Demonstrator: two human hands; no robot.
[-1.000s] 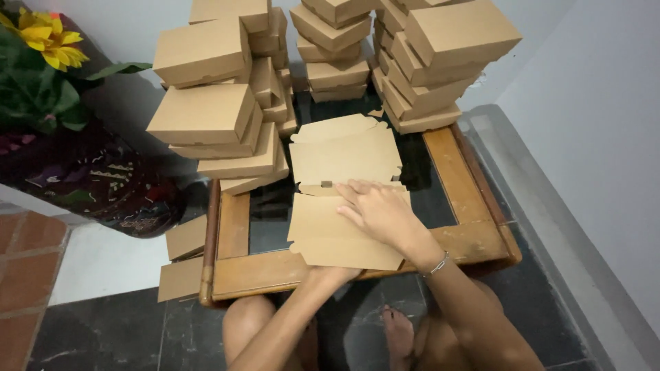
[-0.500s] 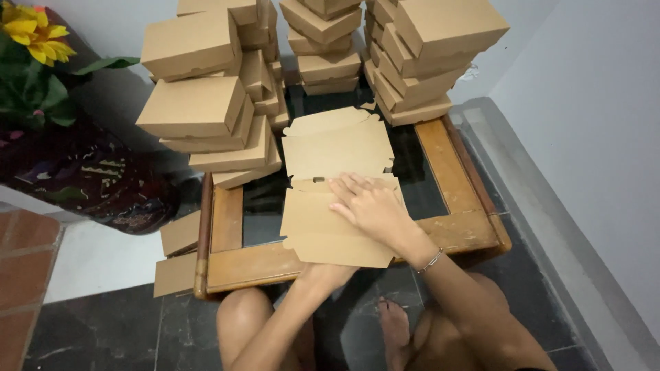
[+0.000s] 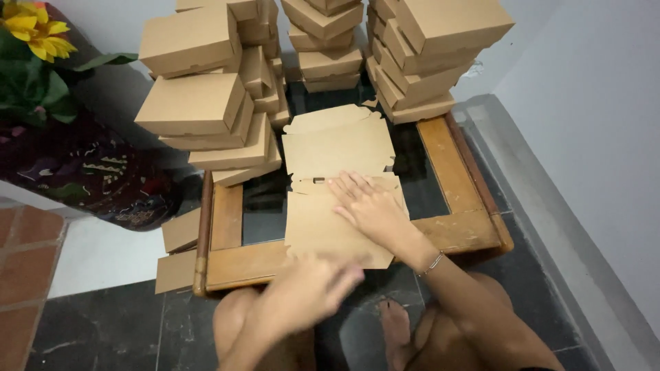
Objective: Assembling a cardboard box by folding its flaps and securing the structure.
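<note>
Right now the flat cardboard blank lies unfolded on the near middle of the tabletop, its front edge about level with the wooden rim. A second flat blank lies just behind it, touching or slightly overlapped, hard to tell which. Right hand rests palm down on the near blank, fingers spread flat, pressing not pinching; thin bracelet on the wrist. Left hand is at the blank's front edge, motion-blurred, so I cannot tell whether its grip is spread or closed; it looks to be at or over the edge. Half a second back the left hand was lower and tucked under the tabletop edge, the right hand in about the same spot; so the left has come up to the cardboard while the right pins it. Read: sheet is held down, both hands now at it. Stacks of folded boxes stand left, more boxes right and behind. Spare flat pieces hang off the left rim. Yellow flower far left, dark tiled floor below.
</note>
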